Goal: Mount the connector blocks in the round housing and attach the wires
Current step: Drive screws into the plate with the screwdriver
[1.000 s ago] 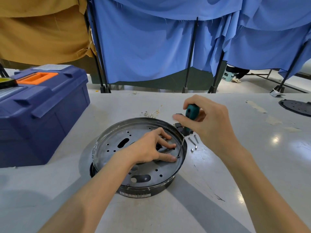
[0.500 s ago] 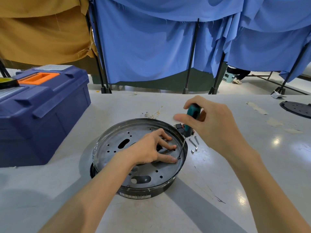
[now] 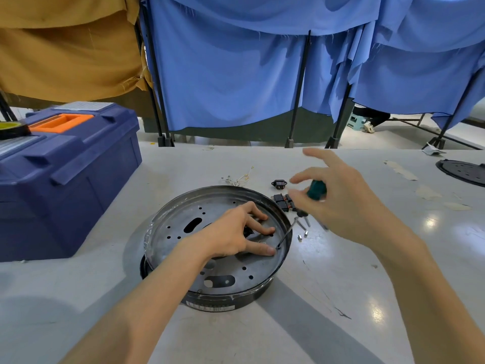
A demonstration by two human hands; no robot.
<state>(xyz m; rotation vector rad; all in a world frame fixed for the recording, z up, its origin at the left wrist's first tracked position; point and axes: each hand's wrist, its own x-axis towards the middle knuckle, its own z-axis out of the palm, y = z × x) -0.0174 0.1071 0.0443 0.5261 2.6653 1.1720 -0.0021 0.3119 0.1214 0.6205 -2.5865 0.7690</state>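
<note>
Round housing point(image 3: 178, 219) hasn't budged on the worktop point(image 3: 78, 298). Left hand point(image 3: 231, 235) fingers still flat on its floor toward 3 o'clock. Connector blocks point(image 3: 284, 202) sit outside at 1 o'clock. Screwdriver point(image 3: 316, 189) tip stays planted, but right hand point(image 3: 349, 206) fingers have now splayed off the handle. It's blurry, so can't tell if it's gripping.

The grey table point(image 3: 341, 324) bears blue toolbox point(image 3: 65, 179), round housing point(image 3: 236, 300), connector blocks point(image 3: 282, 200), loose screws point(image 3: 305, 233), thin wires point(image 3: 237, 178)

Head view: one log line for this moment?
left hand: pressing inside round housing | right hand: at screwdriver handle, fingers spread, grip unclear | tip: by left thumb
</note>
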